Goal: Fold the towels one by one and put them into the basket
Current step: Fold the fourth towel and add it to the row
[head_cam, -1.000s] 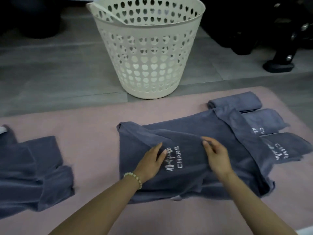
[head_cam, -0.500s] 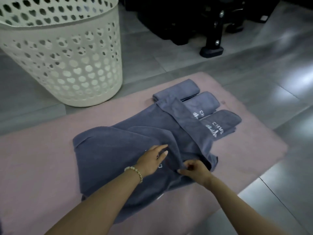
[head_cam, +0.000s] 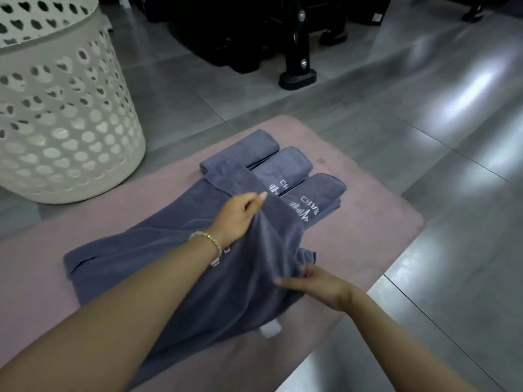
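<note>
At frame centre, the left hand (head_cam: 239,215), up from a flat press moments ago, pinches and lifts a fold of the towel (head_cam: 158,250) on the mat (head_cam: 353,236); right fingers (head_cam: 288,282) pin its edge, the basket (head_cam: 65,123) waiting upper left.

Rumpled grey towel (head_cam: 175,250) beside basket (head_cam: 65,131)

Left hand (head_cam: 239,215): frame centre, fingers curled in a pinch, forearm entering from lower left. Right hand (head_cam: 321,287): lower right of centre, palm down, fingers pointing left.
</note>
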